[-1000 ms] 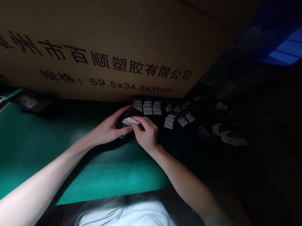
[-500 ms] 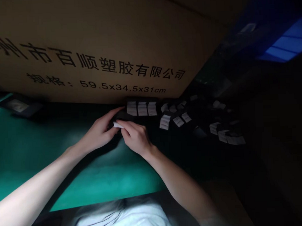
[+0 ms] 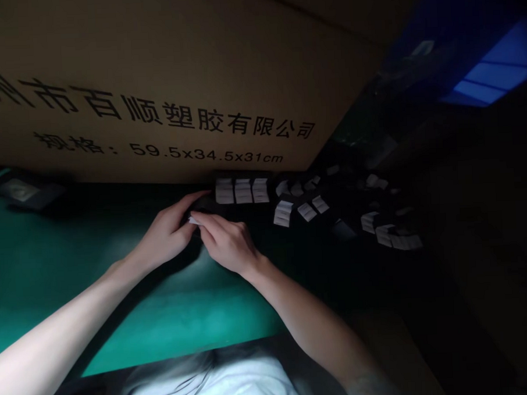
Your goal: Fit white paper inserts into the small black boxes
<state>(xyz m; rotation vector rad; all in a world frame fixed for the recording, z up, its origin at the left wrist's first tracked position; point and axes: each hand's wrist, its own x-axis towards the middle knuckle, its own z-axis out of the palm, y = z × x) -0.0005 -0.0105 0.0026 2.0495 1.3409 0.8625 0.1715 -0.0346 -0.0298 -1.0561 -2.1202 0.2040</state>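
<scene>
My left hand (image 3: pixel 164 232) curls around a dark object (image 3: pixel 202 205), most of which is hidden by my fingers and the shadow. My right hand (image 3: pixel 227 243) is close against it, with its fingertips pinching a small white paper slip (image 3: pixel 195 221). The slip sits at the dark object's near side, and only its tip shows. Just beyond my hands lie folded white paper pieces (image 3: pixel 242 191) in a tidy row of small stacks.
More white paper pieces (image 3: pixel 306 211) are scattered on a black surface (image 3: pixel 337 276) to the right. A large cardboard box (image 3: pixel 154 91) with printed Chinese text and dimensions stands behind them. A green mat (image 3: pixel 177 323) lies under my forearms, and a small dark item (image 3: pixel 23 191) sits at far left.
The whole view has shifted slightly left as my head moved. My hands have moved left with it, and the white slip now shows less between my fingers.
</scene>
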